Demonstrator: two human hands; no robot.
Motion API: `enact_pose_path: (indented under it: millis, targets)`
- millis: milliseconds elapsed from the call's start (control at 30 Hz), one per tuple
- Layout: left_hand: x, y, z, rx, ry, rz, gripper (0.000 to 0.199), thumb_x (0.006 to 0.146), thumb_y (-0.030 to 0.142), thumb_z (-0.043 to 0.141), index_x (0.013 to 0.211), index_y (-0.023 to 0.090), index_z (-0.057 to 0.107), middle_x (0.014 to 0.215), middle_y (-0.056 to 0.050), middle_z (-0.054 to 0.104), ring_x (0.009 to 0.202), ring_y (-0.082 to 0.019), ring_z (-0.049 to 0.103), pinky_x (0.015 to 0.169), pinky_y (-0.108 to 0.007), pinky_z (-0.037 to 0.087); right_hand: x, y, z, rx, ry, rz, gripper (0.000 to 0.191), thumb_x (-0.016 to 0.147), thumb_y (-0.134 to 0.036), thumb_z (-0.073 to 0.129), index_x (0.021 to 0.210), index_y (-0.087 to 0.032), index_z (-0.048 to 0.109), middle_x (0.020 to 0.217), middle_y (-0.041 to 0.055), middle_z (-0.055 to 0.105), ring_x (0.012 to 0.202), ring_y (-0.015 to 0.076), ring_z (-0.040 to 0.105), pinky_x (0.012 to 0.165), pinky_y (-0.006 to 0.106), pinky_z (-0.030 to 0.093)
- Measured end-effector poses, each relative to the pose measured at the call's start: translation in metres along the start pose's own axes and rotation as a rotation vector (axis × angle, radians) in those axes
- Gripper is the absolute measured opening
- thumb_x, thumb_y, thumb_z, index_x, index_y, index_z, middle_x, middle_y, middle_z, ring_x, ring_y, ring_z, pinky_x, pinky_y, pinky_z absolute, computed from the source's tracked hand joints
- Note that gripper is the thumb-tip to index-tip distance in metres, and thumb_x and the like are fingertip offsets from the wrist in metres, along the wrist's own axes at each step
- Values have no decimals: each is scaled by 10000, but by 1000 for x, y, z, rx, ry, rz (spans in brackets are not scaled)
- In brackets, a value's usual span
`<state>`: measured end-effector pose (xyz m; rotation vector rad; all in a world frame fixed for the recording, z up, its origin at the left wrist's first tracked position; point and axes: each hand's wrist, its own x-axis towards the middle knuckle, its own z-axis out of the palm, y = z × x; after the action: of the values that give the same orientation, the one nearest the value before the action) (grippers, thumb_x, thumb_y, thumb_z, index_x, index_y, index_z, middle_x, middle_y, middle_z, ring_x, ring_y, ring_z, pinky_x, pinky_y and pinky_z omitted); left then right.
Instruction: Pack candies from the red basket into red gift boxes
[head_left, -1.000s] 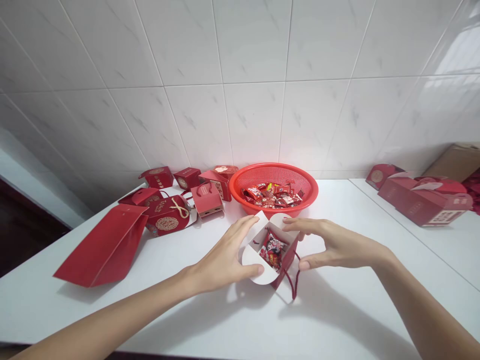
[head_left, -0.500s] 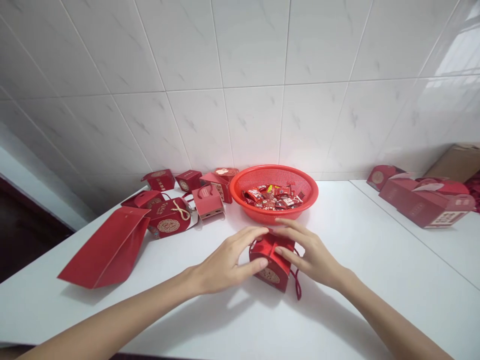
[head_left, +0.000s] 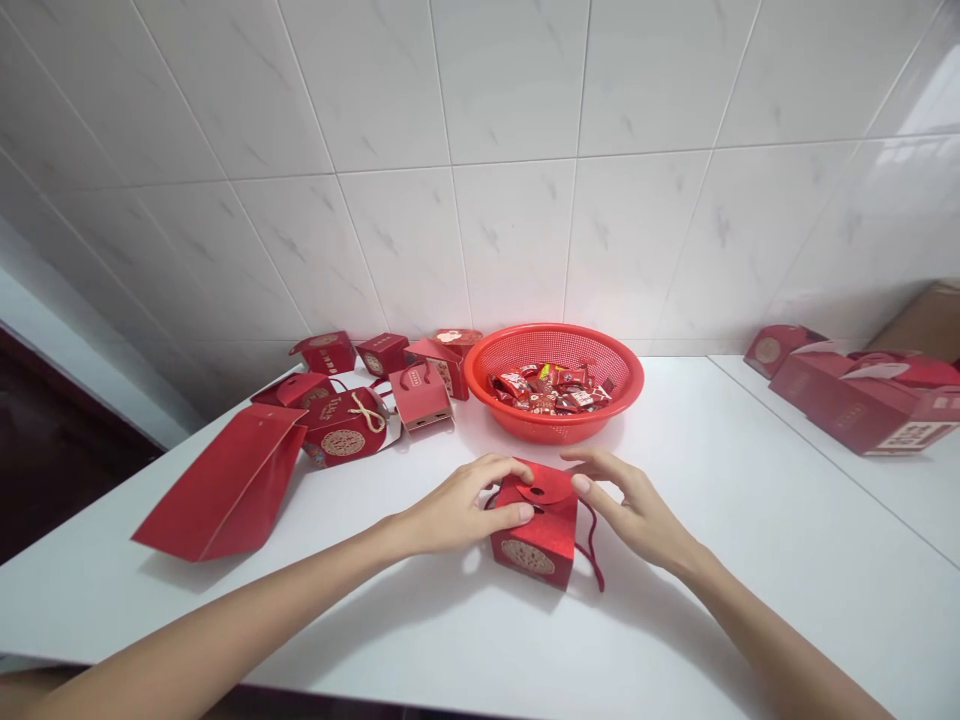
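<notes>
Between the middle of the surface (head_left: 675,440) and its near edge, the box (head_left: 532,560) is standing upright under your hands, its patterned disc facing the near edge. Your left hand (head_left: 465,510) is touching its top from the left: the thumb and forefinger are resting spread apart on the flaps (head_left: 553,486), but how hard they are pressing you cannot tell from here. Your right hand (head_left: 626,500) is hovering at the box's right side with thumb and fingers parted, pinching nothing; the thumb tip is lying right at the flaps' edge, and whether it is touching them you cannot tell. A cord (head_left: 592,560) is hanging in a loop down the right side of the box, just beside your right hand.

Beyond the box, toward the far edge, the basket (head_left: 553,430) is holding wrapped sweets (head_left: 555,390). Near the left edge, the bag (head_left: 217,485) is lying on its side. Toward the far left corner, the bow box (head_left: 341,435) is sitting among other red boxes (head_left: 424,400). Toward the right end of the far edge, more boxes (head_left: 855,405) are lying close together.
</notes>
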<state>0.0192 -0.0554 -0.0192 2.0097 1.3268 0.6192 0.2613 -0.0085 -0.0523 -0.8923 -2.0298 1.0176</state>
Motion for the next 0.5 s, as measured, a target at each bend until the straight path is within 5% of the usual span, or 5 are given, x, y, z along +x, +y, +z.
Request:
enact_pose_path:
  millis: [133,367,500]
  targets:
    - [1,0,-2,78,36,-50,312,896,418,615,1146,234,651,1192,-50,668,1068,-233,623,951,-358,493,-2,-1,-1,-45,-90,74,495,969,-561,476,1311,-213,555,1300,137,639,1067,267,669,858,422,570]
    - [-3,3,1,202,121,-132,381,938,508,513,1192,254,639,1125,-66,644,1019,-253,640,919,-394,513,-11,-12,24,-277,7,-18,753,884,-586,602,1495,-223,352,1492,184,460,1298,341,533,1018,515,496]
    - [-8,4,7,208,132,-171,401,972,528,441,1214,260,614,1115,-70,623,1019,-255,647,927,-405,511,-19,-29,42,-460,23,68,759,931,-573,509,1545,-195,272,1524,228,393,1183,370,610,891,521,554]
